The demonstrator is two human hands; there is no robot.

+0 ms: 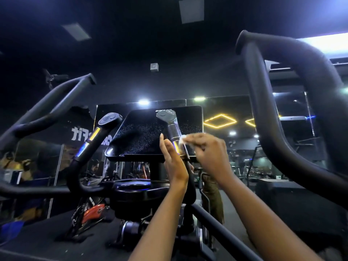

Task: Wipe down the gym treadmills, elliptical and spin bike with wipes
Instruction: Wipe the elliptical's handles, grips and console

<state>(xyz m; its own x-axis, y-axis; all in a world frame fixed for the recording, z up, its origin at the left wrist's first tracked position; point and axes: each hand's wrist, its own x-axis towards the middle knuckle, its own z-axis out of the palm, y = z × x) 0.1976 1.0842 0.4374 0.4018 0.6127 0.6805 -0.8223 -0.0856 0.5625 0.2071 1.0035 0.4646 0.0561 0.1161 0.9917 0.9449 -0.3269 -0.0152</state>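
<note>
I stand at an elliptical with a dark, dusty console screen (150, 132) between two short fixed handles. On the right fixed handle (172, 129), my right hand (207, 151) pinches a white wipe (182, 139) against the metal sensor band. My left hand (172, 159) lies flat against the left side of the same handle, fingers straight and pointing up. The left fixed handle (99, 134) stands free, with a yellow-lit sensor strip.
Long black moving arms curve up at the left (56, 102) and at the right (278, 102), close to my head. A cup-holder tray (135, 187) sits below the console. A wall mirror behind reflects gym lights. A red-wheeled spin bike (92, 213) stands lower left.
</note>
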